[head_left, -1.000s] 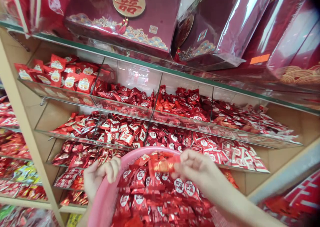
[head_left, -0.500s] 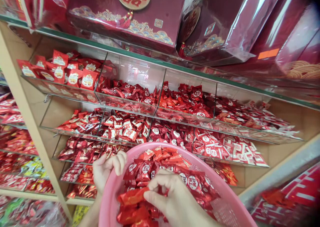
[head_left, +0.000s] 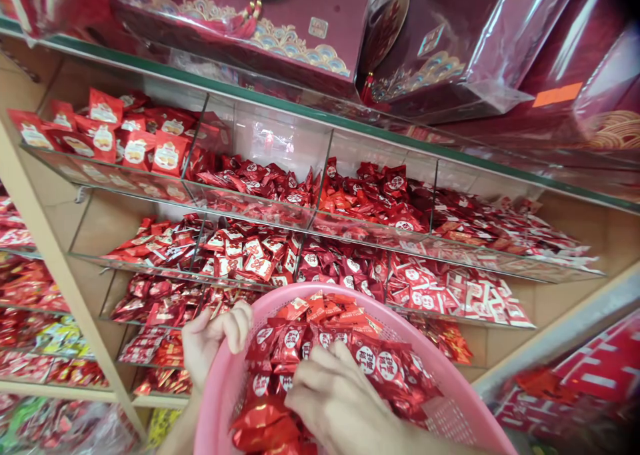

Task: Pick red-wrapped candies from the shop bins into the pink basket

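My left hand (head_left: 216,336) is closed over the left rim of a pink plastic basket (head_left: 213,401) with perforated sides. Inside the basket, my right hand (head_left: 333,391) is curled down among the packets, its fingertips hidden; whatever they hold cannot be made out. Dark red packets (head_left: 389,367) with round white labels fill the middle and right of the basket. Orange-red packets (head_left: 345,320) lie along its far side. Shiny plain red packets (head_left: 265,427) sit at the near left, just beside my right hand.
Tilted clear-fronted shelf bins behind the basket hold small red packets (head_left: 255,258) and larger red packets (head_left: 135,149). Above runs a glass shelf edge (head_left: 280,118) bearing wrapped maroon boxes (head_left: 310,15). A wooden upright (head_left: 75,295) stands at left, more sweets beyond it.
My right hand was pinching a shiny red packet at the left of the basket; it has since turned and sunk among the packets. The left hand keeps its hold on the rim.
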`<state>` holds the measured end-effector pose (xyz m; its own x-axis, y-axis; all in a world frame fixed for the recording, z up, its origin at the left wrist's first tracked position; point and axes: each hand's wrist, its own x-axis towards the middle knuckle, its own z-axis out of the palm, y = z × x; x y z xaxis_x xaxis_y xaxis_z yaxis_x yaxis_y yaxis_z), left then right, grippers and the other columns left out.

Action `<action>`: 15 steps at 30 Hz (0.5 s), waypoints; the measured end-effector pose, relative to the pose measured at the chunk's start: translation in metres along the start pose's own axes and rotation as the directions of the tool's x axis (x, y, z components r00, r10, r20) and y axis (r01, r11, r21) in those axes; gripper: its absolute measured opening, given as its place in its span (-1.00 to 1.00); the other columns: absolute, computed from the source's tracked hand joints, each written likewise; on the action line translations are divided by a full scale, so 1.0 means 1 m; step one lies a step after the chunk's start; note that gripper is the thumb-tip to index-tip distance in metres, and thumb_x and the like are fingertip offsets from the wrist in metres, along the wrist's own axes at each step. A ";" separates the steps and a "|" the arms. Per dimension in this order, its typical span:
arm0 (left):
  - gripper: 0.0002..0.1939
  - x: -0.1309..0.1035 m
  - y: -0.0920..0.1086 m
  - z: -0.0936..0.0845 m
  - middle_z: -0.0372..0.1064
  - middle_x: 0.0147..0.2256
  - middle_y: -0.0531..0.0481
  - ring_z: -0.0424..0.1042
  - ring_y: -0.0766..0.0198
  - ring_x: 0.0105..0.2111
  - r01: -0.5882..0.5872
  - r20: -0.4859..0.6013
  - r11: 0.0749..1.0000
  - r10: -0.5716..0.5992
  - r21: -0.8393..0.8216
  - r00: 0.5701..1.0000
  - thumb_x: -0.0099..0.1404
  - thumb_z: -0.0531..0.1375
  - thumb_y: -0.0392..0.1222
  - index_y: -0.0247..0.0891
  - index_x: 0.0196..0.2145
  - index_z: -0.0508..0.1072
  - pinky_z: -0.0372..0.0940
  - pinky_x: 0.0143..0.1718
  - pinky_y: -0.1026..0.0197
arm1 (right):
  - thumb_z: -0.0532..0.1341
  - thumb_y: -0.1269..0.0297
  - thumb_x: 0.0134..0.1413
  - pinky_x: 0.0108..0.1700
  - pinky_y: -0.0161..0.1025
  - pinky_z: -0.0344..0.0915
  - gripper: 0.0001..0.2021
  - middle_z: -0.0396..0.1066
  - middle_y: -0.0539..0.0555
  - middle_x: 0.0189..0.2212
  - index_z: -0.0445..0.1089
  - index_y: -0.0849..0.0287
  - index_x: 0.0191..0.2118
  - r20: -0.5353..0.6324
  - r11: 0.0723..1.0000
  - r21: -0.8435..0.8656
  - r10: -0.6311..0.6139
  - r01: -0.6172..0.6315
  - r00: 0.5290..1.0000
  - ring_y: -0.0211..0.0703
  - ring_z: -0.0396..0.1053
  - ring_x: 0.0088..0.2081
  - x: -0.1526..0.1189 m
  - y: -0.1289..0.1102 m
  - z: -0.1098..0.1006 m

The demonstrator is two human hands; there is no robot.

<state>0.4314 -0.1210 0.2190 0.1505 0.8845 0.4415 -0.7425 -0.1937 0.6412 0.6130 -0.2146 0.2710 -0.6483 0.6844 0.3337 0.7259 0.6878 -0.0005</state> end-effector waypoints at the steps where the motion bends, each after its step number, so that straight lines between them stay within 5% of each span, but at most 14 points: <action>1: -0.36 0.000 0.000 0.000 0.13 -0.70 -0.03 0.19 0.20 -0.52 -0.003 -0.003 1.000 0.003 -0.006 1.000 0.30 -0.22 -0.03 -0.25 -0.75 0.41 0.13 -0.18 -0.02 | 0.15 0.25 0.09 -0.33 -0.21 -0.09 -0.86 0.33 -0.03 -0.50 0.34 0.17 -0.43 0.007 0.998 -0.041 -0.040 0.040 0.999 -0.22 0.12 -0.39 0.000 0.000 -0.001; 9: -0.37 0.000 -0.002 0.000 0.15 -0.70 -0.03 0.22 0.23 -0.55 -0.001 -0.015 0.999 0.001 -0.036 1.000 0.29 -0.21 -0.04 -0.28 -0.75 0.40 0.16 -0.20 0.00 | 0.14 0.14 0.10 -0.37 -0.21 -0.09 -0.80 0.29 -0.04 -0.52 0.34 0.17 -0.39 -0.031 0.986 -0.112 -0.130 0.126 0.991 -0.22 0.12 -0.39 0.004 -0.003 -0.003; 15: -0.38 -0.001 -0.002 -0.001 0.15 -0.70 -0.03 0.23 0.21 -0.53 0.020 -0.012 0.999 -0.021 -0.046 1.000 0.29 -0.18 -0.03 -0.29 -0.75 0.41 0.17 -0.19 0.00 | 0.10 0.39 0.16 -0.41 -0.23 -0.08 -0.75 0.16 -0.05 -0.58 0.21 0.19 -0.55 -0.118 0.929 -0.211 -0.332 0.303 0.936 -0.25 0.02 -0.46 0.001 -0.003 -0.001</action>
<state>0.4318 -0.1211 0.2164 0.1580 0.8934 0.4206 -0.7683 -0.1563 0.6207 0.6102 -0.2167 0.2720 -0.8206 0.3832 0.4240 0.5265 0.7954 0.3001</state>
